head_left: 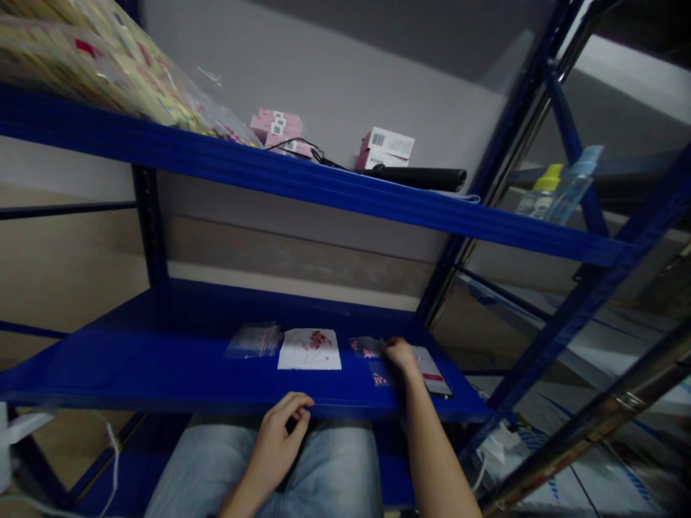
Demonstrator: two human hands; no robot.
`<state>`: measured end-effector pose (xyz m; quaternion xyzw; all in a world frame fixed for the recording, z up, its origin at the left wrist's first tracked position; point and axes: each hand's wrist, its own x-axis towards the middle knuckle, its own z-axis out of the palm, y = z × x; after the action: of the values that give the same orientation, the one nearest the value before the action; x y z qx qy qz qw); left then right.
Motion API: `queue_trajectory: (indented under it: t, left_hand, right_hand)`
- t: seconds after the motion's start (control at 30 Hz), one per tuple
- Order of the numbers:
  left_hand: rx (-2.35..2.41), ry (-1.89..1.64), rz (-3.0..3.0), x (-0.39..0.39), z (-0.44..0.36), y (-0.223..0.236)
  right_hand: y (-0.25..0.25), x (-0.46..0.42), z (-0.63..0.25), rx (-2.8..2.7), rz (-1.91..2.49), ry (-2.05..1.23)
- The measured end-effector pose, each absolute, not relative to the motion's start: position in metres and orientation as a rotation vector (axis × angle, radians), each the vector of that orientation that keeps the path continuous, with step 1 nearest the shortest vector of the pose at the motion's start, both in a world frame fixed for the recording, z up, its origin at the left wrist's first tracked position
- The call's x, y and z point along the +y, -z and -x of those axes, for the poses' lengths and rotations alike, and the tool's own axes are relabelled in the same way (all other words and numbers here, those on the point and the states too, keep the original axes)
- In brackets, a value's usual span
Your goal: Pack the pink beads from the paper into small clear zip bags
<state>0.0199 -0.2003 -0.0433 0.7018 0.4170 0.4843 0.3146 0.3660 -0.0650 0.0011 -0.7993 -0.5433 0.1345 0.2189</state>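
I had a dim, flat view, with soft light and only faint shadows beneath the blue steel shelf [302,183]. The shelving upright [594,280] bowed sharply toward the right edge, and the clear plastic bag [108,65] at top left looked soft, with slight glare

Two hands are in view, the left hand [276,446] and the right hand [402,357]. At the right hand's fingers [389,347] on the blue shelf [162,360] lie two clear bags [368,347] of pink bits, with one phone [432,372] just beyond. Farther left of those fingers are one white sheet [309,350] and a third clear bag [253,340]. Above them, the upper shelf [302,176] carries two stacks of boxes [385,147] and one black tube [418,178].
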Motion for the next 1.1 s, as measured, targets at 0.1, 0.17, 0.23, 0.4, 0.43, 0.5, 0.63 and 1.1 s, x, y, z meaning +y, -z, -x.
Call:
queue_trajectory:
  t: [0.1,0.17,0.23,0.4,0.43,0.5,0.63,1.1]
  left_hand:
    - [1.115,-1.316,-1.823,-0.198,-0.017,0.035]
    - [1.109,-1.346,-1.813,-0.194,-0.018,0.025]
    - [1.084,-1.356,-1.815,-0.192,-0.021,0.009]
    - [0.993,-1.337,-1.885,-0.190,-0.035,-0.042]
    - [0.994,-1.341,-1.900,-0.191,-0.036,-0.049]
    - [1.025,-1.365,-1.929,-0.193,-0.036,-0.056]
    - [1.155,-1.379,-1.937,-0.200,-0.026,-0.050]
    - [1.055,-1.235,-1.485,-0.205,-0.003,-0.024]
  right_hand:
    - [-0.015,-0.075,-0.363,-1.509,2.056,-0.463]
    - [-0.027,-0.088,-0.352,-1.478,1.829,-0.584]
    - [-0.039,-0.106,-0.331,-1.408,1.568,-0.714]
    - [-0.055,-0.160,-0.250,-1.297,1.202,-0.916]
    - [-0.054,-0.169,-0.233,-1.292,1.146,-0.953]
    - [-0.049,-0.185,-0.204,-1.280,1.065,-1.019]
    - [-0.033,-0.197,-0.172,-1.254,1.032,-1.153]
    - [-0.021,-0.196,-0.158,-1.529,1.045,-1.050]
